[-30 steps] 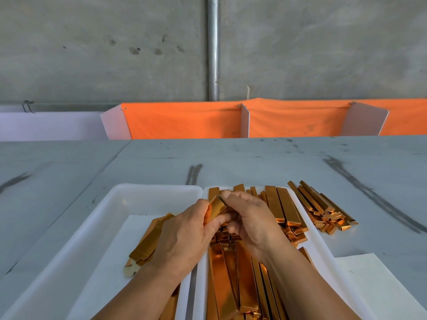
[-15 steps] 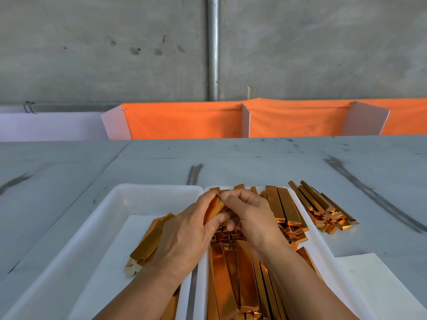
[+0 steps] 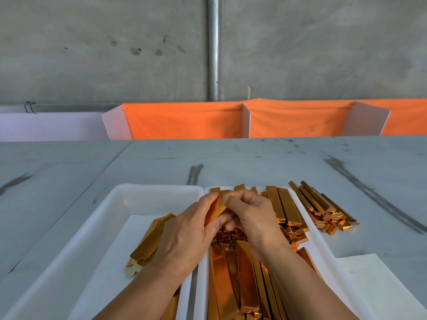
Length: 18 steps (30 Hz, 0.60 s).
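Note:
Both hands hold one long gold foil box (image 3: 215, 209) over the seam between two white trays. My left hand (image 3: 184, 234) grips its body, thumb along the top. My right hand (image 3: 251, 218) pinches its far end flap between thumb and forefinger. The right tray (image 3: 323, 245) is heaped with several folded gold boxes (image 3: 235, 285). The left tray (image 3: 111, 215) holds a few flat gold box blanks (image 3: 147, 248), partly hidden under my left forearm.
A loose pile of gold boxes (image 3: 323, 209) lies on the grey table (image 3: 254, 162) right of the trays. A white sheet (image 3: 379, 287) sits at the near right. An orange cloth barrier with white dividers (image 3: 246, 121) runs along the table's far edge.
Both hands have edged slightly away from me with the box. My right fingers have moved up onto its far end flap.

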{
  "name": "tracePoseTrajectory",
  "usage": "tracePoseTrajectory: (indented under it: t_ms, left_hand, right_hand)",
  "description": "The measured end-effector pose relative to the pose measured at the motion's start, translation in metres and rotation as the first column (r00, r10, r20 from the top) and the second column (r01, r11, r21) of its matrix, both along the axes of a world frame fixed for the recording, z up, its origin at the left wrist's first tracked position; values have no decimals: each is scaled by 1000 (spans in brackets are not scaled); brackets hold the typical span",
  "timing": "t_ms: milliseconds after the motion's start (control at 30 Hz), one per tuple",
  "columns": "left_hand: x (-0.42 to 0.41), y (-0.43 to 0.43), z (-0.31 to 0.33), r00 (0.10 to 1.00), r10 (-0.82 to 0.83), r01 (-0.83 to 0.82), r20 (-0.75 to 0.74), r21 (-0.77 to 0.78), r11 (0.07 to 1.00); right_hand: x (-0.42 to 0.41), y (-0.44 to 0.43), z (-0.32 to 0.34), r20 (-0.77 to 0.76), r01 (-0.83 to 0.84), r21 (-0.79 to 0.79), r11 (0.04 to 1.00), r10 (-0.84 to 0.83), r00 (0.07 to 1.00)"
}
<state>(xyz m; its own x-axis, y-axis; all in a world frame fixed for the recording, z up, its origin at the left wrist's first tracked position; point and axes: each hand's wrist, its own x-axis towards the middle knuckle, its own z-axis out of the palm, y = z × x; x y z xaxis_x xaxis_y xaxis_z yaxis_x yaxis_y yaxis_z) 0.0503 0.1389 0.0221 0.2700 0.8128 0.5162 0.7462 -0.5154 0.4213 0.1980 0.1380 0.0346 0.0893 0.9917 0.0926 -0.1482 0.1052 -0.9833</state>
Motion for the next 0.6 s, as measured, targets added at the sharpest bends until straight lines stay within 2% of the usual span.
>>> tracePoseTrajectory:
  t_ms: [600]
  left_hand:
    - [0,-3,1,999,-40,41,-8,58,997]
  right_hand:
    - [5,1,7,-150,-53,-142,988,32,988]
